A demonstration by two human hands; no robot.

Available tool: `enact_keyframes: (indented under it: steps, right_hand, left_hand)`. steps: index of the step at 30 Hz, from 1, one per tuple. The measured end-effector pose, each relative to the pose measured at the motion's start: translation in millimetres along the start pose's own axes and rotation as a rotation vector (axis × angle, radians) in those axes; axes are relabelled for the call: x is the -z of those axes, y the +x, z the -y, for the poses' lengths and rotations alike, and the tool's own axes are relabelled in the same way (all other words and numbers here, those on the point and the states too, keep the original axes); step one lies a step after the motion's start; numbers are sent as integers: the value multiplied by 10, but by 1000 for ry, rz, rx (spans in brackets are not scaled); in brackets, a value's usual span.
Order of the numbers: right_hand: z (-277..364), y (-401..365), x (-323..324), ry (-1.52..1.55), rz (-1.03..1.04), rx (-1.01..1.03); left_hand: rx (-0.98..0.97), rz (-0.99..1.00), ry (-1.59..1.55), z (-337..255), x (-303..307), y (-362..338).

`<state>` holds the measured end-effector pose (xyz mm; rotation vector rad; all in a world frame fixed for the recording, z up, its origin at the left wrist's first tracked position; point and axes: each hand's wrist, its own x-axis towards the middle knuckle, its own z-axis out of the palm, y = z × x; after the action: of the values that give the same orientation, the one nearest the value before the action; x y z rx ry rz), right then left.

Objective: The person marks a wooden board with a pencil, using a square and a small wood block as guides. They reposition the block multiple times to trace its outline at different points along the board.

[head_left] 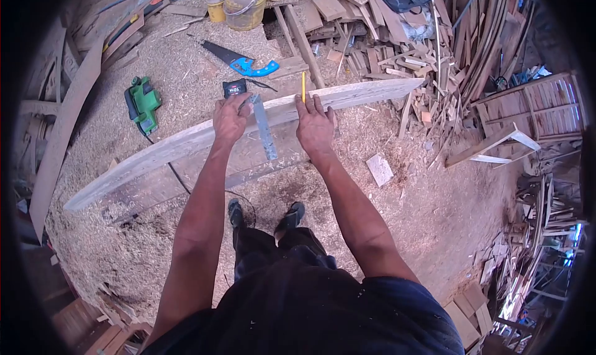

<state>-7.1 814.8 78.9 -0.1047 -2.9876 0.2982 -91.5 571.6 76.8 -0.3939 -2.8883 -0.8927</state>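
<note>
A long, pale wooden plank (180, 138) stretches across the view in front of me. My left hand (230, 120) is at its middle with curled fingers, gripping a black tape measure (234, 88) at the far edge. Just right of that hand, a flat grey metal strip (266, 134), like a square's blade, lies across the plank and sticks out toward me. My right hand (315, 128) rests on the plank farther right. From its fingers a thin yellow pencil (303, 85) points away from me; its lower end is hidden.
Beyond the plank lie a blue-handled saw (254, 66) and a green power tool (144, 103) with a dark cord. Yellow buckets (245, 7) stand at the back. Scrap wood (410, 60) is piled at right, near a wooden frame (490, 147). Shavings cover the ground around my feet.
</note>
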Motion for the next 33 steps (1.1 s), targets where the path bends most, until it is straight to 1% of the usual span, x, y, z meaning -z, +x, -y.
enact_keyframes:
  steps: [4,7,13,22,25,28,33]
  right_hand:
    - [-29,-21,5,20,12,7]
    - [-32,-24,30,22,34,7]
    - [-24,-24,36,33,54,-1]
    - [0,-3,35,43,41,-14]
    - [-10,4,34,85,24,-14]
    - [-53,-18,53,162,2,4]
    - [-148,-43,86,204,18,48]
  left_hand:
    - [9,-11,-42,-55,13,-41]
    - [31,-27,-12,-67,-7,-48]
    - [-39,-71,-23,-46,-28,-52]
    - [-61,-81,-10,-43,-43,-32]
    - [-85,-87,-23,-46,-36,-50]
    - [-66,-84,-17,-49,-50,-83]
    - [-62,-88,-39,1,-92,-72]
